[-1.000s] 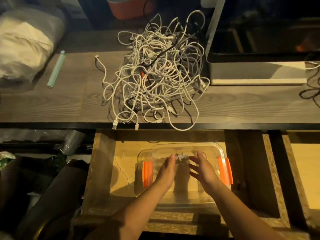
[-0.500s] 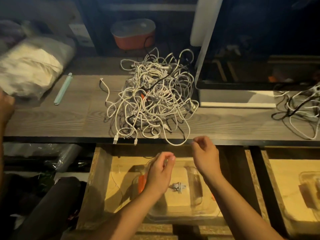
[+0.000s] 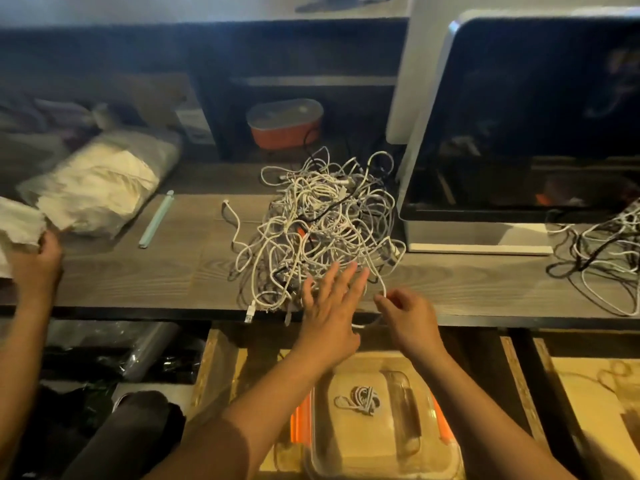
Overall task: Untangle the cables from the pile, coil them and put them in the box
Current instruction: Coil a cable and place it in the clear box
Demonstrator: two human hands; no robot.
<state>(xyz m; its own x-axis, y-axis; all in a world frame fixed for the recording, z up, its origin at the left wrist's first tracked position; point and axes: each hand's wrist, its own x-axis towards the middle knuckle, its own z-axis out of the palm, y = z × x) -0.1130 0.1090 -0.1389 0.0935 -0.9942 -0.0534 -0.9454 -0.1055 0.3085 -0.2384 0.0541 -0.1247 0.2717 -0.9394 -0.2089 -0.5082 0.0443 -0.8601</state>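
A tangled pile of white cables (image 3: 322, 223) lies on the dark wooden shelf (image 3: 156, 271). My left hand (image 3: 330, 306) reaches onto the pile's near edge with its fingers spread and straight. My right hand (image 3: 408, 317) pinches a white cable loop (image 3: 382, 289) that hangs over the shelf's front edge. Below, in an open wooden drawer, stands a clear plastic box (image 3: 398, 438) with orange clips. One small coiled cable (image 3: 360, 400) lies inside it.
Another person's hand (image 3: 38, 261) holds a white cloth at the far left. A wrapped bundle (image 3: 100, 181) and a pale green stick (image 3: 156, 220) lie on the shelf. A dark-fronted machine (image 3: 519, 133) stands right of the pile; a second cable tangle (image 3: 602, 251) lies far right.
Both my hands have risen from the box in the drawer to the pile on the shelf. The coiled cable stays in the box. My right hand now pinches a cable loop.
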